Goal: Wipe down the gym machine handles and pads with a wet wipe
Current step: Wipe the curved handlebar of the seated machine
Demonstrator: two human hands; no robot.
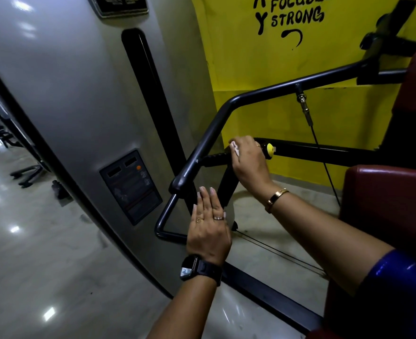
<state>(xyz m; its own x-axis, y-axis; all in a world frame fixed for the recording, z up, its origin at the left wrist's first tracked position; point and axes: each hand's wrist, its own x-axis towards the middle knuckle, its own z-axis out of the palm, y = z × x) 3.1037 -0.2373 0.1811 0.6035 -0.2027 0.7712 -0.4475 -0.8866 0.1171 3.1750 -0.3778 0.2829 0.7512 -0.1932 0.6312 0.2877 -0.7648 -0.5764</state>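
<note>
Glossy floor (18,265) far left, then the machine's grey shroud (67,94) with a dark label panel (131,185) near its lower right edge. Left hand (208,228) next: fingers straight and together, back of hand to camera, holding nothing, in front of the lower loop of the black tube frame (209,138) (contact with the tube: cannot tell). Black watch (192,267) on that wrist, rings on two fingers. Above it the ribbed handle (215,158) juts out from the frame's left bend. Right hand (249,162) is wrapped over the handle's outer end, fingers curled tight, with the white wet wipe (235,148) bunched between fingers and grip; only a small fold of it shows at the knuckles. Yellow end cap (270,150) pokes out just right of the hand. Gold bracelet (276,198) on the right wrist. Thin cable (324,162) drops behind the arm. Yellow wall (263,64) with black lettering behind. Red pad (385,199) at the right edge, untouched by either hand.
</note>
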